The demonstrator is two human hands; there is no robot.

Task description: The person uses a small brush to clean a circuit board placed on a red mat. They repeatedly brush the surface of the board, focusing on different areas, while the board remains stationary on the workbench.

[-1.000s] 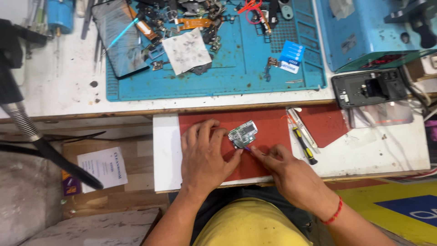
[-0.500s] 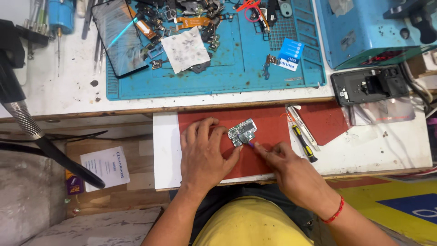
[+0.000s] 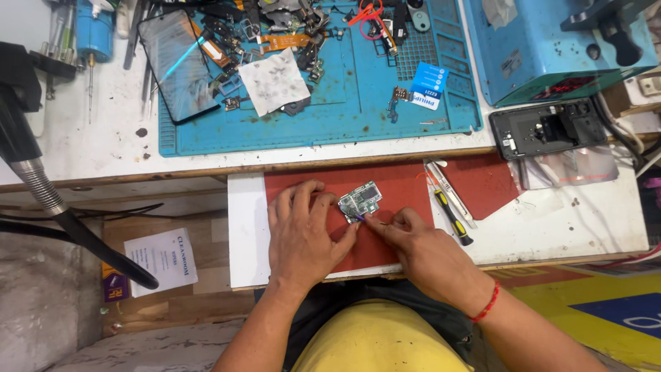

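Since a second ago little has shifted: both hands still rest on the red mat (image 3: 406,189), left hand (image 3: 303,231) pinning the circuit board (image 3: 360,200) beyond its fingertips, long axis slanting up-right, while my nearer right hand (image 3: 420,248) pinches a fine tool (image 3: 363,218) against its lower edge.

Bare forearms, no sleeves — a yellow shirt (image 3: 375,337) at 6 o'clock, a red thread bracelet (image 3: 486,303) on the right wrist.

circuit board (image 3: 360,200): shiny metal shields | red mat (image 3: 406,189): matt, smooth | screwdriver (image 3: 451,216): plastic handle
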